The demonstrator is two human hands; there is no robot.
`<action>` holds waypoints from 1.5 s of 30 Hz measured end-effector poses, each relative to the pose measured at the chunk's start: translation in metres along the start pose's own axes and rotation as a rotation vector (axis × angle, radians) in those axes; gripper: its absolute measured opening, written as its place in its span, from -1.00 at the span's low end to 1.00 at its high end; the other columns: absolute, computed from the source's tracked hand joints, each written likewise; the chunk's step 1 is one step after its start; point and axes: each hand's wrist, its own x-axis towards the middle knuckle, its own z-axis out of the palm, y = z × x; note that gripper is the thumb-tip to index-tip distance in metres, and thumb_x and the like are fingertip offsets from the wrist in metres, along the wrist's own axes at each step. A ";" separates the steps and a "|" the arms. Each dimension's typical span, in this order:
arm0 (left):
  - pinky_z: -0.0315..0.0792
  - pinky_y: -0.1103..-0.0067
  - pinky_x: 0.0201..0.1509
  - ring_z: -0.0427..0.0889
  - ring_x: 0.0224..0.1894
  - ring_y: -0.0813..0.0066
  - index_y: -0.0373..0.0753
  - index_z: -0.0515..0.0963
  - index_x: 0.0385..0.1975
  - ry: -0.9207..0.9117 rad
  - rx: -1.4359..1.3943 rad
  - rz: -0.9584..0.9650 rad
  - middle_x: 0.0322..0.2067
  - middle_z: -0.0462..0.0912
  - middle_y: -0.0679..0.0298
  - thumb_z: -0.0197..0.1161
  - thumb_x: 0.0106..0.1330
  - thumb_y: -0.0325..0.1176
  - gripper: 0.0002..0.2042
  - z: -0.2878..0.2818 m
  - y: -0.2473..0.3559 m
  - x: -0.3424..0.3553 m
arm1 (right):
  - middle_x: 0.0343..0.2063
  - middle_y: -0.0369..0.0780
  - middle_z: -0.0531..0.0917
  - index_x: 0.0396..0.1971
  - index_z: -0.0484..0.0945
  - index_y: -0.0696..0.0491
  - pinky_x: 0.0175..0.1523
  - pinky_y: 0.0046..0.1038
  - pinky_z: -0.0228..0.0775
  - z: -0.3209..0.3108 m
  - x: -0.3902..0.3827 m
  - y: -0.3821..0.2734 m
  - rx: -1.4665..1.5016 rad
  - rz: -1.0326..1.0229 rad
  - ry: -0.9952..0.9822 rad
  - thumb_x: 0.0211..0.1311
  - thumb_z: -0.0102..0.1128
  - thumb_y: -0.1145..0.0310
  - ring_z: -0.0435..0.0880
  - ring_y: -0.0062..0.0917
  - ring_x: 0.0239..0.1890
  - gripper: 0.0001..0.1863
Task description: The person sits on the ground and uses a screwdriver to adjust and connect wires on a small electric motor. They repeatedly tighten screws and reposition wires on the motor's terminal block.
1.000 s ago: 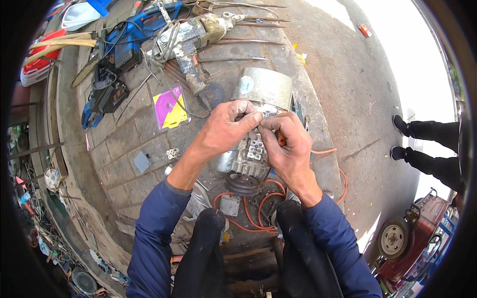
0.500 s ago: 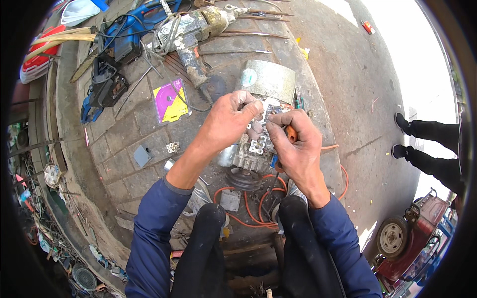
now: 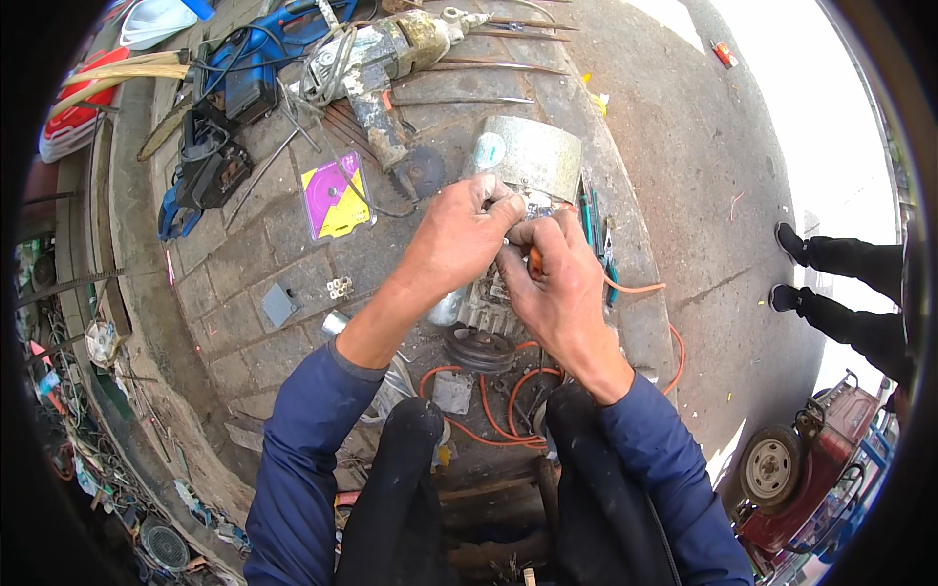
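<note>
Half a second ago a gap stood between my hands; now my right hand [image 3: 559,288] has swung inward, its fingertips meeting those of my left hand [image 3: 461,230]. The orange handle [image 3: 534,262] in my right grip came along, its lower part now hidden. My fingers cover more of the machine's finned metal body [image 3: 487,311], while the teal-handled tools [image 3: 610,256] and more of the orange cable end [image 3: 635,288] are uncovered.

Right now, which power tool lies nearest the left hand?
The worn, whitish drill, its grip end closest to the left hand. The blue-and-black power tools lie farther left.
</note>
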 end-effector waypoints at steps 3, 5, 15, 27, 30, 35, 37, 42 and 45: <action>0.53 0.56 -0.08 0.60 -0.21 0.68 -0.29 0.66 -0.22 0.000 -0.031 0.011 -0.30 0.71 0.40 0.31 0.59 -0.34 -0.84 0.002 -0.005 0.001 | -0.31 -0.11 0.56 -0.19 0.60 0.06 -0.34 -0.14 0.52 0.001 -0.004 0.004 0.006 0.016 -0.007 0.24 0.50 0.49 0.66 -0.13 -0.41 -0.77; 0.53 0.56 -0.09 0.59 -0.22 0.68 -0.29 0.66 -0.23 0.012 -0.023 0.039 -0.31 0.71 0.40 0.32 0.58 -0.34 -0.84 0.002 -0.004 0.001 | -0.32 -0.12 0.57 -0.20 0.61 0.06 -0.34 -0.15 0.52 0.001 -0.005 0.005 0.019 0.020 0.002 0.25 0.50 0.49 0.66 -0.14 -0.40 -0.78; 0.60 0.35 -0.04 0.72 -0.22 0.41 -0.38 0.69 -0.15 0.049 0.006 0.054 -0.32 0.78 0.05 0.32 0.51 -0.23 -0.73 -0.001 -0.008 0.000 | -0.31 -0.10 0.62 -0.17 0.68 0.06 -0.31 -0.16 0.54 0.002 -0.010 0.009 0.017 0.006 -0.007 0.29 0.49 0.45 0.69 -0.13 -0.41 -0.83; 0.74 0.46 0.09 0.78 -0.08 0.46 -0.32 0.63 -0.03 -0.072 -0.465 -0.124 -0.09 0.75 0.24 0.20 0.65 -0.31 -0.81 -0.009 0.013 -0.010 | -0.46 -0.11 0.68 -0.28 0.67 0.13 -0.29 -0.31 0.54 -0.012 -0.003 0.011 0.233 0.333 -0.064 0.30 0.40 0.48 0.69 -0.37 -0.44 -0.92; 0.71 0.37 0.20 0.80 0.09 0.31 -0.29 0.59 -0.02 -0.104 -0.472 -0.096 0.00 0.77 0.15 0.19 0.68 -0.31 -0.83 -0.016 0.011 -0.010 | -0.54 -0.41 0.57 -0.30 0.66 0.14 -0.42 -0.59 0.37 -0.018 -0.002 0.022 0.369 0.434 -0.030 0.44 0.31 0.48 0.50 -0.79 -0.52 -0.93; 0.68 0.35 0.25 0.77 0.17 0.26 -0.32 0.54 0.11 -0.203 -0.500 0.076 0.09 0.73 0.08 0.19 0.66 -0.35 -0.79 -0.020 -0.005 -0.013 | -0.42 -0.37 0.68 -0.27 0.67 0.11 -0.44 -0.62 0.43 -0.033 0.005 0.019 0.644 0.612 -0.112 0.45 0.32 0.48 0.61 -0.76 -0.51 -0.94; 0.68 0.35 0.25 0.76 0.18 0.26 -0.34 0.50 0.16 -0.233 -0.504 0.123 0.10 0.71 0.07 0.19 0.63 -0.38 -0.76 -0.020 -0.009 -0.013 | -0.47 -0.39 0.65 -0.23 0.70 0.13 -0.41 -0.60 0.39 -0.032 0.005 0.017 0.689 0.646 -0.119 0.40 0.32 0.50 0.57 -0.76 -0.49 -0.96; 0.69 0.43 0.19 0.75 0.10 0.38 -0.40 0.49 0.13 -0.210 -0.462 0.187 0.03 0.70 0.06 0.29 0.50 -0.55 -0.73 -0.015 -0.007 -0.015 | -0.49 -0.38 0.64 -0.20 0.72 0.15 -0.40 -0.59 0.39 -0.026 0.004 0.022 0.733 0.612 -0.114 0.38 0.31 0.50 0.57 -0.75 -0.49 -0.92; 0.71 0.45 0.14 0.74 0.09 0.41 -0.36 0.44 0.18 -0.181 -0.126 0.129 0.00 0.67 0.15 0.26 0.54 -0.59 -0.71 -0.015 0.002 -0.018 | -0.48 -0.37 0.66 -0.20 0.73 0.15 -0.40 -0.59 0.40 -0.025 0.006 0.018 0.751 0.649 -0.130 0.40 0.32 0.49 0.57 -0.75 -0.50 -0.92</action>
